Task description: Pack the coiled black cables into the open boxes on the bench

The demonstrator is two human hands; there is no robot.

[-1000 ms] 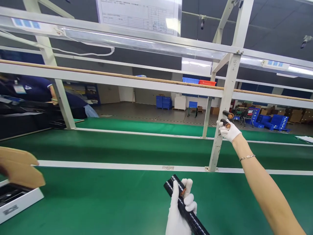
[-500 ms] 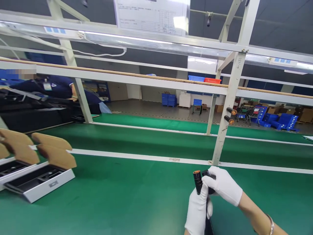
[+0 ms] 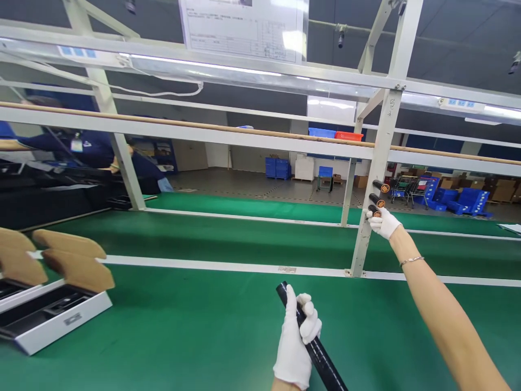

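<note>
- Head view: the lowest black cylinder [image 3: 374,210] is at the white post [image 3: 385,136], the right hand [image 3: 385,224] with fingers closed around it.
- Step in hand, I judge: setting it there; letting go calls for a firm seat first.
- Two matching cylinders [image 3: 381,186] jut out just above.
- Left of the post and nearer, the left hand [image 3: 296,336] wraps its fingers around a long black tube [image 3: 325,366].
- Farther left: an open box [image 3: 73,319].

Glare whitens patches of the hanging sheet [image 3: 240,27]; below the sheet a tube light [image 3: 203,64] glows. Rightward the ceiling [image 3: 468,43] is dim; lower left, a person [image 3: 95,149] is blurred.
</note>
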